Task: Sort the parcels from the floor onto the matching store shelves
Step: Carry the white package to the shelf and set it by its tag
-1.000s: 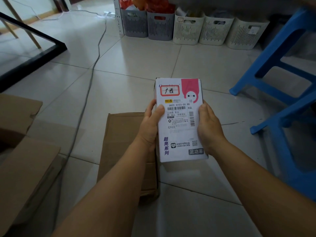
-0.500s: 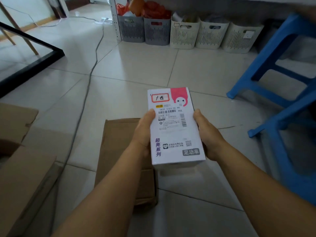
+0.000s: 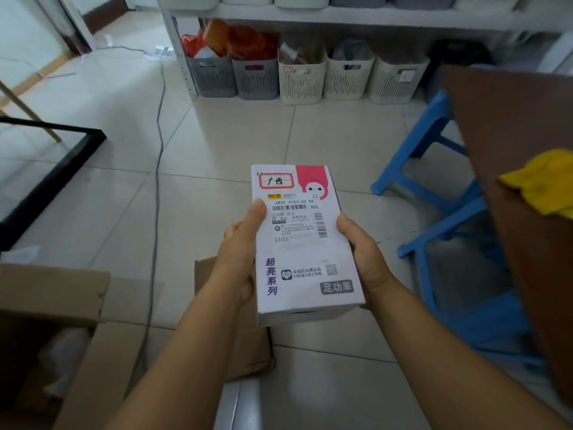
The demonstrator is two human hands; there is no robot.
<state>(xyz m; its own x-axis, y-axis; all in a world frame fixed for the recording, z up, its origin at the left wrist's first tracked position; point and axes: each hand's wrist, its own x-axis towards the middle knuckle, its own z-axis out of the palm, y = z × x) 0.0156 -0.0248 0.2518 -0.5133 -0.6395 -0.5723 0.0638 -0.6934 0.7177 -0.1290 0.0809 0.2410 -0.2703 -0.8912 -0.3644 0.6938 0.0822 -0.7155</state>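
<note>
Both hands hold one white parcel (image 3: 305,243) up in front of the shelf (image 3: 341,13). The left hand (image 3: 240,259) squeezes its left side and the right hand (image 3: 364,259) squeezes its right side. A red-edged label faces up. The parcel is still well away from the shelf and its baskets (image 3: 302,77). I think it still needs a matching spot, so this sort is not done.
</note>
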